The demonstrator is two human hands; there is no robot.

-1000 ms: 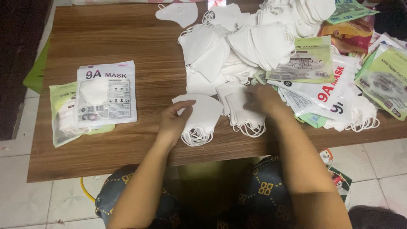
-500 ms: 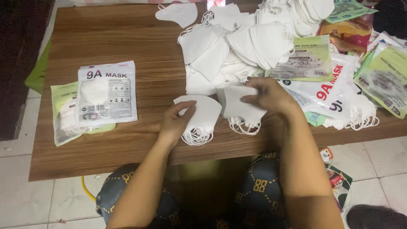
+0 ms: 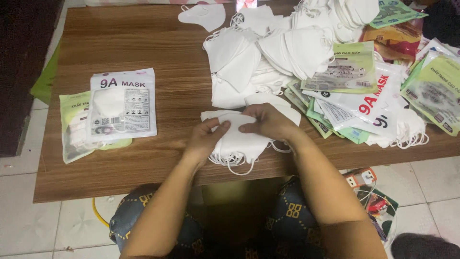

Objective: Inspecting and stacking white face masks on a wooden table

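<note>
My left hand (image 3: 207, 138) and my right hand (image 3: 268, 122) both hold a small stack of white face masks (image 3: 239, 140) near the front edge of the wooden table (image 3: 143, 48). The stack's ear loops hang down toward the table edge. Just behind my right hand lies another white mask (image 3: 287, 108). A big heap of loose white masks (image 3: 273, 52) spreads across the far middle of the table.
Two packed mask bags lie at the left: a white one (image 3: 123, 103) on top of a green one (image 3: 74, 127). Several empty white and green bags (image 3: 378, 96) pile up at the right. A single mask (image 3: 203, 15) sits at the far edge. A power strip (image 3: 359, 178) lies on the tiled floor.
My right hand brought a bunch of masks leftward and laid it on the masks under my left hand. Both hands now grip the joined stack.
</note>
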